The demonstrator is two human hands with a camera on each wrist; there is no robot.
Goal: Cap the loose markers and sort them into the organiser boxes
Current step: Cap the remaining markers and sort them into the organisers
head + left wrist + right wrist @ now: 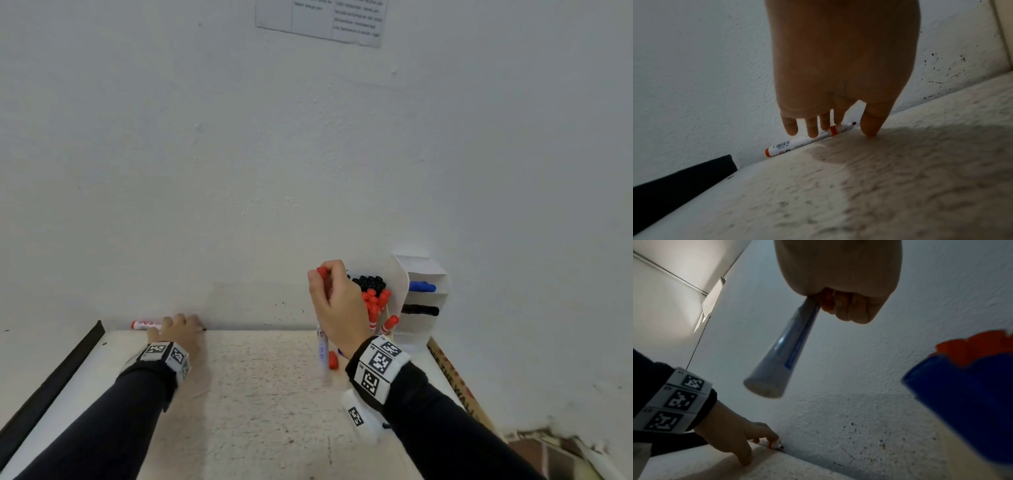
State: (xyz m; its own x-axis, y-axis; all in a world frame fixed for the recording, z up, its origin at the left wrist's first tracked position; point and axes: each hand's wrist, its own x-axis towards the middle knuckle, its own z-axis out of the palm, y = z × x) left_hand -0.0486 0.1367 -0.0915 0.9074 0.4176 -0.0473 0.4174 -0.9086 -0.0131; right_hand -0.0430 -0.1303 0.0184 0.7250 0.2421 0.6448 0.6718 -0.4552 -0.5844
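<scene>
Reaching to the back edge of the bench (260,377), the left hand (180,330) has its fingers (812,128) spread and resting on an uncapped red marker (801,141), thumb planted on the bench just beside the tip. That marker lies flat along the foot of the wall (239,171), its long axis running left to right with the bare tip pointing right. The right hand (337,306) is curled round a blue-printed marker (323,353) held nearly upright, butt end down, with a red cap (322,273) at the fingertips, just beside the organiser boxes (423,298).
</scene>
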